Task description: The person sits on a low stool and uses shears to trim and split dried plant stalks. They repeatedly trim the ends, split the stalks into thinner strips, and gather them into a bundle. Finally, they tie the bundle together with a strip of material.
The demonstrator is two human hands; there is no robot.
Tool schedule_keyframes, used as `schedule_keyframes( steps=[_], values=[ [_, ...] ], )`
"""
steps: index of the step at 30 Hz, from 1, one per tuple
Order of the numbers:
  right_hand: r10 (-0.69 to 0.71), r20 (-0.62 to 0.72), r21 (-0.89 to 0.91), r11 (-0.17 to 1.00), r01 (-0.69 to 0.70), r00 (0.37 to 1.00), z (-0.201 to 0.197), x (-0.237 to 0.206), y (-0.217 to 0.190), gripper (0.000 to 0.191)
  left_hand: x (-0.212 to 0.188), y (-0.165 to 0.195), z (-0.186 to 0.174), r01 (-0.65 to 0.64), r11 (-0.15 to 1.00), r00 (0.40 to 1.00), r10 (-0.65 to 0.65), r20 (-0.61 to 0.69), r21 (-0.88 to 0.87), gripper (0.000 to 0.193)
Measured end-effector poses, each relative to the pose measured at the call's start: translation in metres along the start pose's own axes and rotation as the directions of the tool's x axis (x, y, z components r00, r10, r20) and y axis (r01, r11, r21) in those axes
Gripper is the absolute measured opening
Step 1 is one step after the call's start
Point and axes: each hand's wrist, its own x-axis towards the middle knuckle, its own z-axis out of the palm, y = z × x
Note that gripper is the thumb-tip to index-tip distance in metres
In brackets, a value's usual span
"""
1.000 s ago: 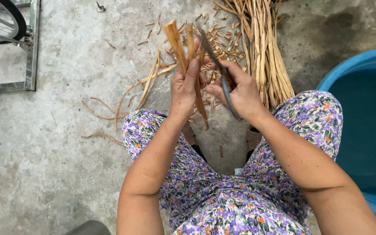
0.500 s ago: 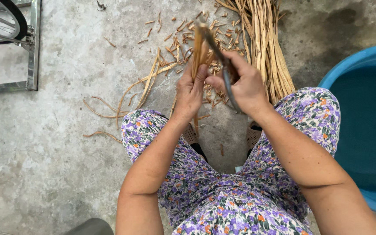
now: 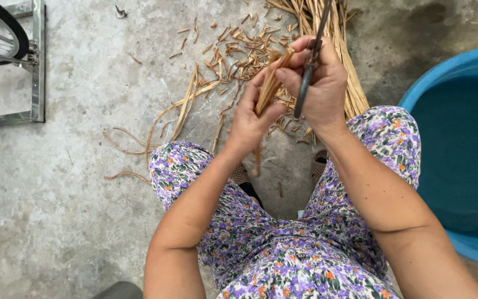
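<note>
My left hand [image 3: 250, 119] grips a small bunch of tan split stalks [image 3: 269, 83], held upright over my knees. My right hand [image 3: 322, 83] is closed around the handle of a dark narrow knife [image 3: 311, 61], whose blade points up and away. The thumb and fingertips of that hand touch the top of the bunch. Both hands meet just above my lap, which is covered in purple flowered cloth [image 3: 283, 249].
A long bundle of pale stalks [image 3: 341, 50] lies on the concrete floor beyond my right hand. Several cut chips and curled strips [image 3: 217, 55] are scattered ahead. A blue tub [image 3: 460, 155] stands at the right, a metal frame with a wheel [image 3: 12, 61] at top left.
The stalk bunch has come down and turned more upright in my left hand. The knife has swung from slanting across the stalks to pointing up, and both hands have shifted slightly right.
</note>
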Motion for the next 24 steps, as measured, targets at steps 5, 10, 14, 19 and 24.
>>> schedule_keyframes(
  steps=[5, 10, 14, 19, 24],
  values=[
    [-0.007, 0.100, 0.017, 1.000, 0.005, 0.995, -0.008, 0.001, -0.003, 0.037, -0.001, -0.025, -0.011, 0.262, 0.872, 0.960, -0.277, 0.023, -0.414, 0.043],
    [-0.050, 0.167, -0.069, 0.996, 0.063, 0.985, -0.008, -0.002, -0.005, 0.038, 0.006, -0.028, -0.016, 0.185, 0.839, 0.944, -0.297, -0.145, -0.511, 0.035],
    [-0.033, 0.169, -0.052, 0.998, 0.043, 0.985, -0.009, -0.002, -0.004, 0.037, 0.005, -0.011, -0.019, 0.082, 0.874, 0.968, -0.184, -0.169, -0.479, 0.034],
    [-0.044, 0.166, -0.185, 0.980, 0.075, 0.985, -0.005, 0.000, -0.002, 0.032, 0.000, 0.004, -0.010, 0.212, 0.911, 0.970, -0.242, -0.041, -0.353, 0.032],
    [0.076, 0.153, -0.140, 0.989, -0.055, 0.985, 0.003, 0.000, -0.004, 0.044, 0.001, 0.001, -0.012, 0.253, 0.901, 0.938, -0.318, -0.137, -0.352, 0.016]
  ],
)
